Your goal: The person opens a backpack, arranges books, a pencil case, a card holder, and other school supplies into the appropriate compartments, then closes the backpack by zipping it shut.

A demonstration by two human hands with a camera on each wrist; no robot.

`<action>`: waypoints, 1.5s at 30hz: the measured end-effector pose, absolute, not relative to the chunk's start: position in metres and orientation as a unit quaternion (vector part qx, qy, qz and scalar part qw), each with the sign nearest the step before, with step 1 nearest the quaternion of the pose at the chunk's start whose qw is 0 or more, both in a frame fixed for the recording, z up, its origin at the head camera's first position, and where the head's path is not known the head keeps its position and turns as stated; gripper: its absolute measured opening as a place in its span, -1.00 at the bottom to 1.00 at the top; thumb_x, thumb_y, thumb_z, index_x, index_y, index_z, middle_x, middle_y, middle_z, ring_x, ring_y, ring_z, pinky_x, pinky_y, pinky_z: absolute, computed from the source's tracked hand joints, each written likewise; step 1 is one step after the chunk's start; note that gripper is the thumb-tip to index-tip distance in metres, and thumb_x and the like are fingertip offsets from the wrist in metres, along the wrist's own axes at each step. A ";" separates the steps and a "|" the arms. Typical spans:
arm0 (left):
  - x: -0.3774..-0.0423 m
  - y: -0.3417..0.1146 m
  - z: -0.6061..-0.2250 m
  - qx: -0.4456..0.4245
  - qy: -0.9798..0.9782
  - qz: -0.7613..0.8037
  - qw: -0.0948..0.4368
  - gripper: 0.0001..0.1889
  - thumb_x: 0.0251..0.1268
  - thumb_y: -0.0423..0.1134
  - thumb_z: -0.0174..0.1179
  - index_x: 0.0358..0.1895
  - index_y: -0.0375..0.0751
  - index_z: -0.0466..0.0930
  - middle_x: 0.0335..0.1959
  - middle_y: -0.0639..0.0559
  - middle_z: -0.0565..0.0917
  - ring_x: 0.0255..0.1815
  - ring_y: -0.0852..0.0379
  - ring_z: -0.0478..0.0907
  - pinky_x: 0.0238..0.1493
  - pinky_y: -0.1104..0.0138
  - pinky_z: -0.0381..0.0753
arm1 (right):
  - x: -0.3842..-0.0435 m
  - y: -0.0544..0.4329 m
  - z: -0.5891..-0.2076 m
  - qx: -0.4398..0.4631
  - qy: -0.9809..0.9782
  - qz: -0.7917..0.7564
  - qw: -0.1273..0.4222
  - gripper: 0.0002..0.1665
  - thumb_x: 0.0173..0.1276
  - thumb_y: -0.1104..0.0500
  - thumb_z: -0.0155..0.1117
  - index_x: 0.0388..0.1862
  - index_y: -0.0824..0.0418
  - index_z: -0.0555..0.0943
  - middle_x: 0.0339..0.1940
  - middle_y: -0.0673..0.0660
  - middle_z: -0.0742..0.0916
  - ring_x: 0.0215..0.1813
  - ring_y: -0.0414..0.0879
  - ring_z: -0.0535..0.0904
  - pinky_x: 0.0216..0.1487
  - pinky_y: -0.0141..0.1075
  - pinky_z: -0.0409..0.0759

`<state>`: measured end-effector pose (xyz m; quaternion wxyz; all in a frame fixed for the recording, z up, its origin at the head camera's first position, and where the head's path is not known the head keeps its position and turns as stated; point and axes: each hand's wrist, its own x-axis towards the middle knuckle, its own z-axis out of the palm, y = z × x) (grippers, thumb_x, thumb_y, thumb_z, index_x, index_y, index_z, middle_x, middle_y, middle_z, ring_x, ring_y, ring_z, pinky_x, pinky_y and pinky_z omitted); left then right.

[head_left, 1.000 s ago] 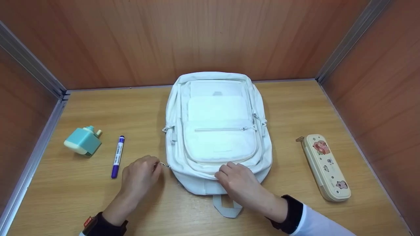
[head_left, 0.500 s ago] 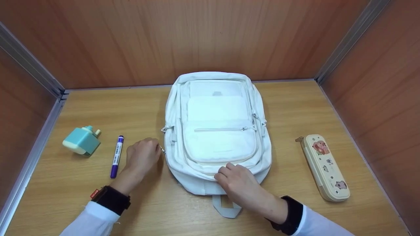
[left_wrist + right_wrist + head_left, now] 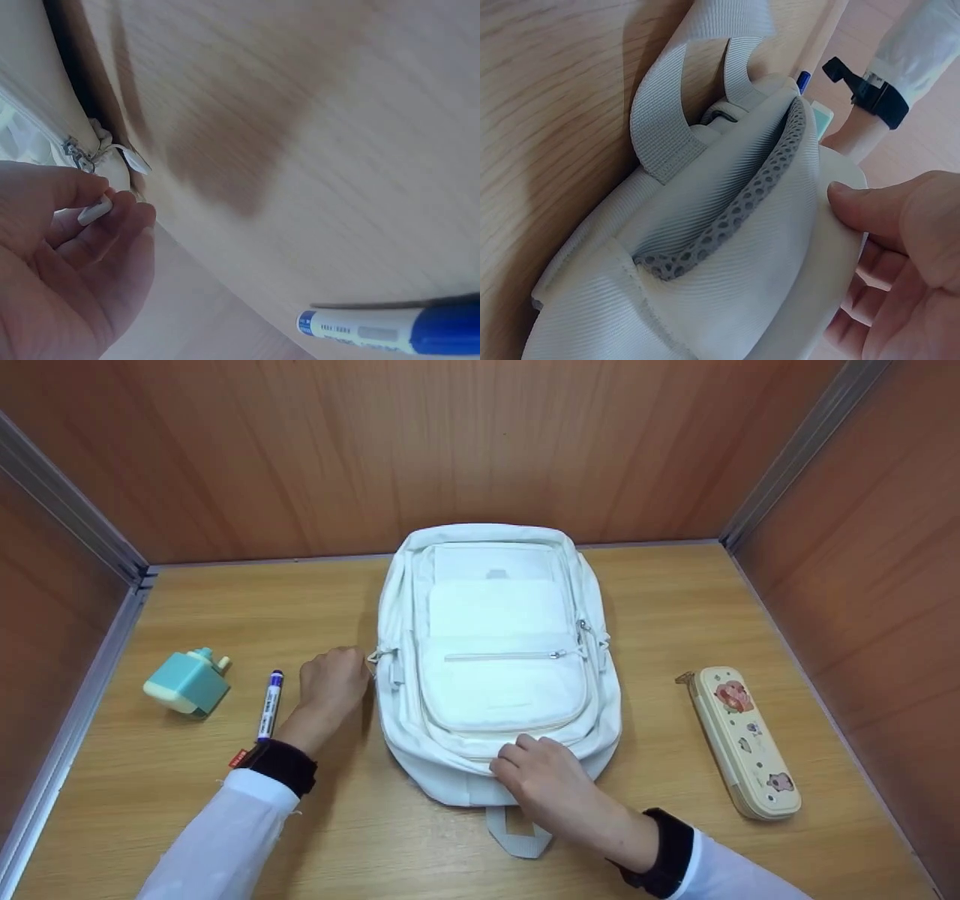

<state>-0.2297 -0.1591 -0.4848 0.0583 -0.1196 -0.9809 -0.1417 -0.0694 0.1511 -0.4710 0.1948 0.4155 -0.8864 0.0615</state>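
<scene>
Tabletop [image 3: 660, 607] bears a backpack [image 3: 496, 611]; left hand [image 3: 334, 684] pinches, seemingly, its zipper pull [image 3: 95, 211].

Enclosed work booth [image 3: 315, 457], its wider setting being unclear: a reddish wood-grain far panel [image 3: 495, 457] and matching left panel [image 3: 45, 622] and right panel [image 3: 870, 585] are walling in a pale wood-grain tabletop [image 3: 675, 600], while grey metal strips [image 3: 799, 450] are framing both far corners and running along the tabletop's left edge

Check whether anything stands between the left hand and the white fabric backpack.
Nothing visible does: the left hand pinches a small white pull tab right at the side of the white fabric backpack. The slim white marker with blue ends lies on the hand's other side, away from the backpack.
</scene>
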 end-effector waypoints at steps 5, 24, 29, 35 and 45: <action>-0.240 -0.159 -0.484 -0.108 -0.983 -0.143 0.046 -0.76 0.41 -0.43 0.12 -0.48 -0.34 0.62 -0.61 -0.15 0.58 -0.58 -0.15 0.53 -0.54 0.02 0.49 | -0.069 0.150 -0.472 0.414 -0.888 0.066 0.187 -0.84 0.29 0.37 0.39 -0.30 0.12 0.65 -0.34 -0.05 0.67 -0.38 -0.14 0.51 -0.48 -0.40 0.30; -0.150 -0.101 -0.468 -0.214 -0.933 -0.189 0.219 -0.88 0.30 -0.40 0.30 -0.19 -0.41 0.74 -0.20 -0.22 0.69 -0.20 -0.18 0.61 -0.26 0.05 0.59 | -0.070 0.195 -0.472 0.341 -0.917 0.151 0.143 -0.76 0.22 0.20 0.60 -0.16 0.13 0.75 -0.26 -0.02 0.71 -0.19 -0.13 0.60 -0.24 -0.24 0.58; -0.113 -0.074 -0.470 -0.270 -0.910 -0.209 0.235 -0.88 0.30 -0.34 0.31 -0.17 -0.29 0.76 -0.20 -0.13 0.71 -0.18 -0.11 0.63 -0.21 0.12 0.62 | -0.069 0.216 -0.471 0.316 -0.927 0.156 0.127 -0.75 0.20 0.18 0.61 -0.16 0.13 0.75 -0.26 -0.03 0.72 -0.20 -0.14 0.59 -0.20 -0.23 0.59; -0.083 -0.046 -0.475 -0.341 -0.890 -0.208 0.220 -0.88 0.32 -0.26 0.32 -0.15 -0.19 0.72 -0.19 -0.03 0.68 -0.13 0.00 0.62 -0.14 0.18 0.61 | -0.069 0.226 -0.474 0.305 -0.929 0.159 0.138 -0.77 0.20 0.27 0.59 -0.16 0.22 0.76 -0.26 0.04 0.76 -0.20 -0.09 0.63 -0.16 -0.18 0.65; -0.060 -0.016 -0.480 -0.395 -0.888 -0.156 0.175 -0.85 0.39 -0.21 0.31 -0.07 -0.15 0.73 -0.23 0.04 0.65 -0.17 0.09 0.58 -0.19 0.26 0.57 | -0.062 0.217 -0.477 0.299 -0.929 0.154 0.154 -0.76 0.17 0.35 0.60 -0.18 0.23 0.78 -0.28 0.04 0.78 -0.26 -0.12 0.70 -0.26 -0.26 0.70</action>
